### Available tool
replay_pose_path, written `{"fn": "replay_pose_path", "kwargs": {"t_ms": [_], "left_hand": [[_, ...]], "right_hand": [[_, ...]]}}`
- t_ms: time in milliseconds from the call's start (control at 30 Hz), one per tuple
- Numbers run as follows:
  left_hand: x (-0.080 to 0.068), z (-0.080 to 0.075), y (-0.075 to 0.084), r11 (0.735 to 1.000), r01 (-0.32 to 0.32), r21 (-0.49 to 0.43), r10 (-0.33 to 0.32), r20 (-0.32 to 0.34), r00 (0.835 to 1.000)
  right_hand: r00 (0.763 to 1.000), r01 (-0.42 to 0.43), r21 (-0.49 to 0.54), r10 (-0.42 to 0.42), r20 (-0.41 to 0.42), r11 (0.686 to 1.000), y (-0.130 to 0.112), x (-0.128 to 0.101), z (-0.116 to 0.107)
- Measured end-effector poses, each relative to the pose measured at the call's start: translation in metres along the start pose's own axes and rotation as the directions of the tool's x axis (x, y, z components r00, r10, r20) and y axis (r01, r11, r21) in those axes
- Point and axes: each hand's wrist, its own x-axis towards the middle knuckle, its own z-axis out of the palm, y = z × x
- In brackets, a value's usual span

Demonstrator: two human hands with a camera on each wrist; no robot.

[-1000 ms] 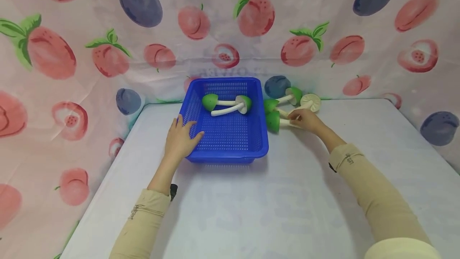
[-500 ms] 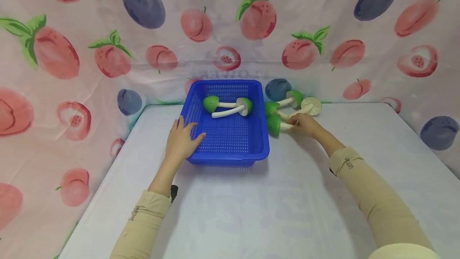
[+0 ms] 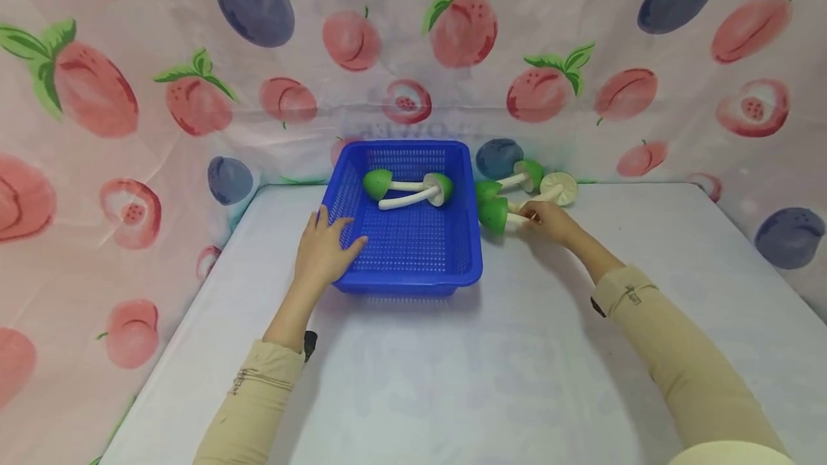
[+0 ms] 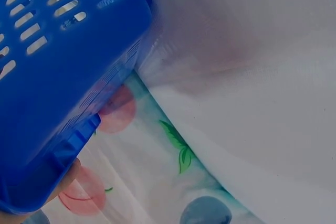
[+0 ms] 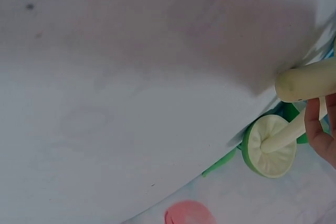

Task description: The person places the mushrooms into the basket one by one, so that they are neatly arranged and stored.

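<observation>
While the left hand (image 3: pixel 326 253) stayed gripping the blue perforated plastic basket's (image 3: pixel 413 275) near-left rim at frame centre, the right hand (image 3: pixel 549 221), pinching the green-capped toy mushroom's (image 3: pixel 494 217) white stem, had barely shifted it on the white bench (image 3: pixel 517 364).

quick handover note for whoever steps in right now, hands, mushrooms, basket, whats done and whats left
Left hand: grips the near left rim of the blue basket.
Right hand: pinches the stem of the nearest green mushroom, just right of the basket on the table.
Done: two mushrooms lie in the basket.
Left: the held mushroom plus three more bunched behind it by the backdrop; all four are outside the basket.
</observation>
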Motion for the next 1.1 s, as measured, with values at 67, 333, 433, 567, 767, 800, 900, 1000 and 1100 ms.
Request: {"fn": "replay_pose_path", "kwargs": {"t_ms": [67, 333, 433, 567, 767, 800, 900, 1000, 1100], "left_hand": [[0.000, -0.001, 0.000, 1.000, -0.002, 0.002, 0.002, 0.001, 1.000], [0.000, 0.001, 0.000, 1.000, -0.005, 0.004, 0.005, 0.004, 1.000], [0.002, 0.001, -0.001, 1.000, -0.005, 0.003, 0.005, -0.003, 1.000], [0.002, 0.000, -0.002, 1.000, -0.004, 0.005, 0.004, 0.000, 1.000], [0.002, 0.000, 0.000, 1.000, 0.001, -0.005, -0.001, 0.007, 1.000], [0.002, 0.000, 0.000, 1.000, 0.003, -0.005, -0.003, 0.006, 1.000], [0.002, 0.001, 0.000, 1.000, 0.005, 0.001, -0.005, 0.005, 1.000], [0.001, 0.001, -0.001, 1.000, 0.006, 0.005, -0.006, 0.007, 1.000], [0.002, 0.000, -0.002, 1.000, 0.006, 0.000, -0.006, 0.003, 1.000]], "right_hand": [[1.000, 0.008, 0.008, -0.007, -0.018, 1.000, 0.000, 0.000, -0.001], [0.998, -0.027, 0.032, 0.028, -0.050, 0.999, -0.005, -0.002, -0.009], [0.997, -0.026, 0.033, 0.028, -0.070, 0.999, -0.006, -0.002, -0.012], [0.995, -0.008, 0.040, 0.012, -0.095, 0.999, -0.006, -0.003, -0.016], [0.991, 0.002, 0.053, 0.005, -0.137, 0.999, -0.011, -0.005, -0.018], [0.990, 0.004, 0.058, 0.004, -0.141, 0.998, -0.012, -0.006, -0.019], [0.989, 0.005, 0.069, 0.005, -0.149, 0.998, -0.014, -0.007, -0.019], [0.985, 0.025, 0.068, -0.013, -0.169, 0.997, -0.017, -0.007, -0.020], [0.981, 0.054, 0.070, -0.040, -0.189, 0.996, -0.019, -0.006, -0.021]]}}
